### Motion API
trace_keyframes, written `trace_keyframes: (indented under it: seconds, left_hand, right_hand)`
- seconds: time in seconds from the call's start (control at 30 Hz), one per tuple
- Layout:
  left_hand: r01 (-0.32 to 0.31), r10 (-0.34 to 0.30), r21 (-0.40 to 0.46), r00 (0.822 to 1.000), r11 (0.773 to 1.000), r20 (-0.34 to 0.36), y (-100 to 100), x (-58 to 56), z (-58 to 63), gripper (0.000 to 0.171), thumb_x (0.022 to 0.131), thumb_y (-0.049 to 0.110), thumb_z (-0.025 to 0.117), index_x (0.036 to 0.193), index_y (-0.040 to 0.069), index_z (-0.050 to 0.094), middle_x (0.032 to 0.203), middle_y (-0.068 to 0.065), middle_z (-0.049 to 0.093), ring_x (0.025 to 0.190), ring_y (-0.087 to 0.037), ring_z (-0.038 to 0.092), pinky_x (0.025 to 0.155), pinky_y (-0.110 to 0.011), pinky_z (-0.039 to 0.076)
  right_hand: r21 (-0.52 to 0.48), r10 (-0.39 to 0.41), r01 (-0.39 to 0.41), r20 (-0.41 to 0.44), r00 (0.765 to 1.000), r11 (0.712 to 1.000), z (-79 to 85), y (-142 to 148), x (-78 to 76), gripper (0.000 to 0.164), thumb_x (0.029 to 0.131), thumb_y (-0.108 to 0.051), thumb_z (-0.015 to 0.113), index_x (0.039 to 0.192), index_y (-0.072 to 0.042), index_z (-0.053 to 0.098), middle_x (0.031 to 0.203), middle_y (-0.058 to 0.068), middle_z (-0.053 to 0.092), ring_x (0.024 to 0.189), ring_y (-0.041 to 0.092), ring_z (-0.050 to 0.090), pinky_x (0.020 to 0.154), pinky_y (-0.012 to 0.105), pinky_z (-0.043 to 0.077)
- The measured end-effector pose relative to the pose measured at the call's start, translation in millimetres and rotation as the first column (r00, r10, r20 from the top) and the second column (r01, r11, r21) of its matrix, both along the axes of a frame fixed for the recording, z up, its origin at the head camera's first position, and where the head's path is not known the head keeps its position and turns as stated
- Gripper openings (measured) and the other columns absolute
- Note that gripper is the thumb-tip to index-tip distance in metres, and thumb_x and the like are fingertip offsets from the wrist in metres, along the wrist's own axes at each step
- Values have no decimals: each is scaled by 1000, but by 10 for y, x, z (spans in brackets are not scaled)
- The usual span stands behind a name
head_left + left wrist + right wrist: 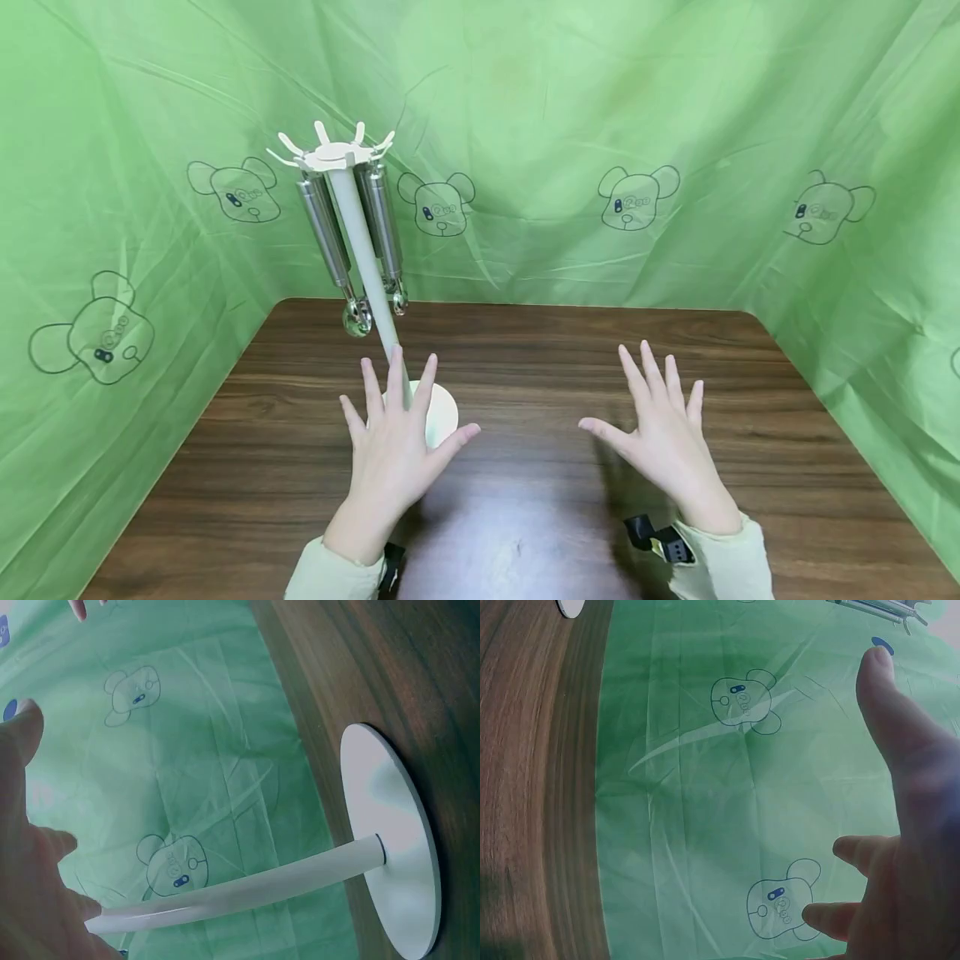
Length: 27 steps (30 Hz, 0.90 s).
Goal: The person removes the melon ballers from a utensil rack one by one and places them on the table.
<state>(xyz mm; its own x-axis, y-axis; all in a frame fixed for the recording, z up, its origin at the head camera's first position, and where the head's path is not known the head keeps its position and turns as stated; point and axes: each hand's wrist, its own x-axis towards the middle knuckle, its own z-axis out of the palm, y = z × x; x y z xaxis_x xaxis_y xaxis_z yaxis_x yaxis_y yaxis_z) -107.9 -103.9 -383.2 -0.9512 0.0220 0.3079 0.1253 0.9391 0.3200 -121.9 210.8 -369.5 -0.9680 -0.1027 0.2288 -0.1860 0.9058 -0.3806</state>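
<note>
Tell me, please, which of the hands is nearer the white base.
Left: the left hand partly covers the white base in the head view; the right hand is well to its right.

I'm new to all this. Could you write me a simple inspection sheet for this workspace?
Surface: dark wood-grain table, glossy near the front.
Job's things: white stand on a round base; metal utensils hang from its hooks.
Clutter: nothing seen.
Grippers: bare hands; left hand spread in front of the stand, right hand spread above the table; neither grips anything.
Cables: nothing seen.
Surroundings: green cloth with cartoon animal heads, behind and on both sides.
</note>
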Motion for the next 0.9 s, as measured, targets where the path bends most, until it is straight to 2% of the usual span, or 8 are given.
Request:
trace_keyframes:
  seconds: [0.13,0.27,0.47,0.63,0.73,0.8,0.9]
  left_hand:
    - [-10,10,39,1000,999,4,7,-9,7,99,80,82,49,158,40,5,167,-3,-14,151,-42,-15,110,-78,5]
    - [-6,7,99,1000,995,-13,6,-12,7,100,82,78,53,158,38,2,167,-2,-16,152,-42,-12,112,-76,7]
    - [13,4,191,996,982,-88,-6,-24,-20,107,82,69,62,160,29,1,168,-7,-5,153,-41,-2,115,-71,14]
    - [24,18,271,988,962,-155,-31,-29,-25,108,80,64,68,160,21,10,167,-10,4,153,-39,8,113,-68,23]
    - [41,28,319,978,947,-209,-59,-31,-12,104,81,66,65,159,17,16,166,-10,11,151,-37,16,107,-68,29]
    - [65,28,351,967,934,-253,-80,-41,-1,100,84,70,59,158,16,20,164,-11,17,148,-37,21,105,-67,32]
    - [115,21,392,945,913,-327,-111,-57,18,96,87,73,50,156,11,25,160,-15,25,143,-39,29,102,-64,34]
  right_hand:
    - [-36,13,-13,4,1000,999,23,-1,-7,104,84,-66,62,161,-27,3,168,10,2,150,50,1,113,69,-15]
    - [-135,50,-48,11,999,990,60,-9,10,99,88,-56,64,161,-25,5,168,10,5,151,47,4,116,67,-12]
    - [-275,112,-110,-7,994,955,98,-26,37,92,92,-41,66,161,-23,7,167,12,11,152,43,6,121,61,-5]
    - [-375,121,-99,34,992,922,114,-42,52,85,95,-38,64,159,-36,8,167,9,12,152,42,6,120,64,4]
    - [-416,122,-102,24,992,904,130,-61,53,78,97,-35,62,158,-38,14,166,10,19,151,44,13,117,67,12]
    - [-435,127,-119,-11,992,892,138,-78,50,73,98,-30,61,157,-37,20,164,9,25,149,42,21,116,64,19]
    - [-462,131,-144,-60,990,875,149,-108,54,66,99,-24,59,156,-34,28,160,6,36,148,26,30,116,45,27]
